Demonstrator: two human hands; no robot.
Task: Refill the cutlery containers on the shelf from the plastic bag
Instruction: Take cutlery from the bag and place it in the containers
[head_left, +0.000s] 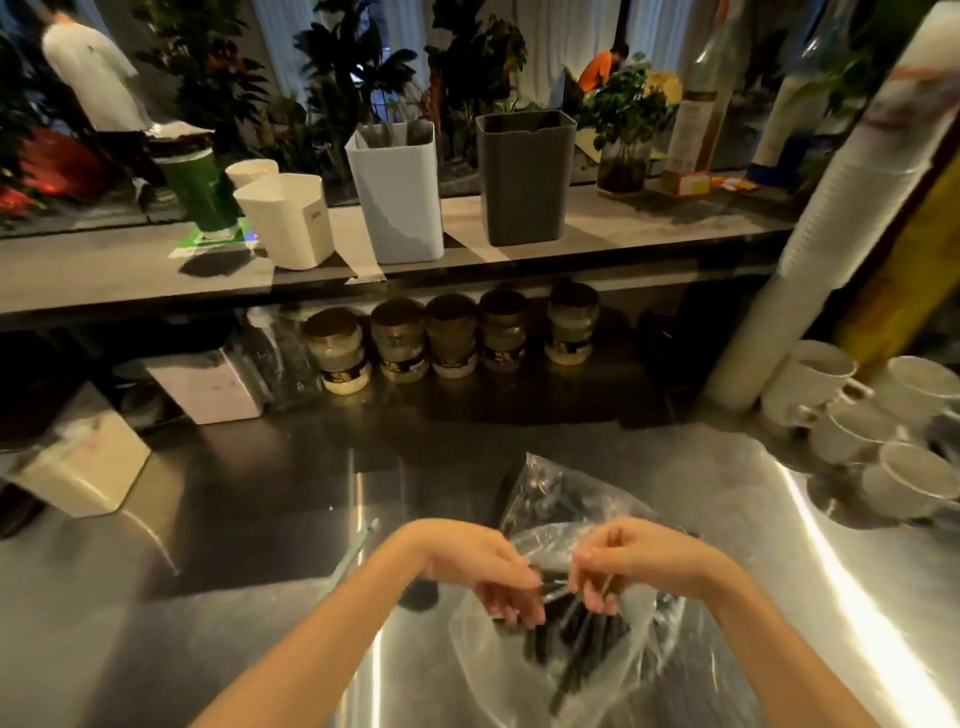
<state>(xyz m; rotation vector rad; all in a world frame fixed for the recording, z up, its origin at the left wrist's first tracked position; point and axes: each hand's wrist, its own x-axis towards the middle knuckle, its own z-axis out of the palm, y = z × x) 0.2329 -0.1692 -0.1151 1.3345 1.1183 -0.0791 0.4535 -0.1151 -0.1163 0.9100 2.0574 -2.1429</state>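
Observation:
A clear plastic bag (550, 499) full of black cutlery (576, 639) lies on the steel counter in front of me. My left hand (483, 566) and my right hand (623, 561) sit side by side over its middle, each with fingers curled down into the bag, pinching the black cutlery handles and the film. On the shelf above stand a short white container (291, 223), a tall pale blue container (400, 197) with a few dark utensils inside, and a dark grey container (524, 176).
Several jars (452, 338) line the space under the shelf (104, 270). White cups (904, 441) and a tall stack of paper cups (831, 218) crowd the right. A white box (83, 467) sits at the left, a pale straw (353, 551) near my left wrist. People move behind the plants.

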